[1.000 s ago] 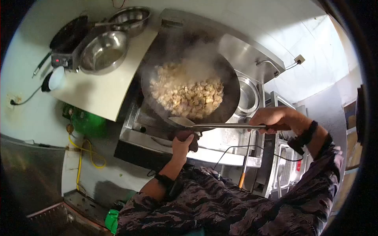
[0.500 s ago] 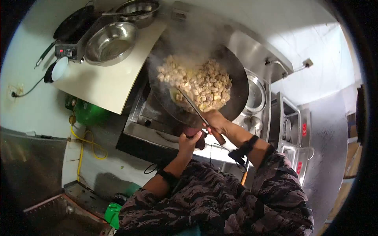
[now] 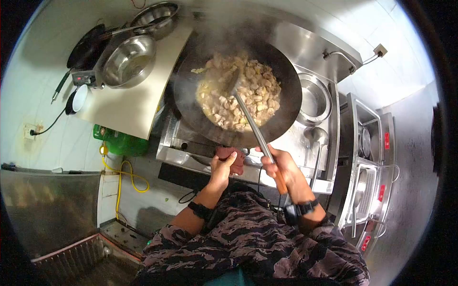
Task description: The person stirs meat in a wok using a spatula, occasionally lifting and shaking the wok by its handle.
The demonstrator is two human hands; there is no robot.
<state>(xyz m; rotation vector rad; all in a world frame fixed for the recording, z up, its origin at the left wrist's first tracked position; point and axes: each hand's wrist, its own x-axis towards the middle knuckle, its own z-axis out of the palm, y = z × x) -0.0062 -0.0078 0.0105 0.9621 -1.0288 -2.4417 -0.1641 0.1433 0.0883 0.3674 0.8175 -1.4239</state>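
A large dark wok [image 3: 288,90] sits on the stove, filled with steaming chopped pale meat [image 3: 260,95]. My right hand [image 3: 285,171] is closed round the long metal shaft of a wok spatula [image 3: 252,121], near its wooden end. The spatula's head is down among the meat, partly veiled by steam. At the wok's near edge, my left hand [image 3: 221,170] grips a folded reddish-brown cloth [image 3: 231,159]. Whether the cloth wraps a wok handle is hidden.
Right of the wok are a round metal pot [image 3: 329,102] and a ladle [image 3: 316,138]. A cream counter [image 3: 124,112] at left bears a steel bowl [image 3: 129,62] and a black pan [image 3: 86,47]. A yellow hose [image 3: 119,190] hangs below. Metal baskets [image 3: 367,190] stand at far right.
My right hand has drawn back toward me and right, and the spatula's head has moved up and right in the meat. The left hand stays on the cloth. The view has shifted slightly.
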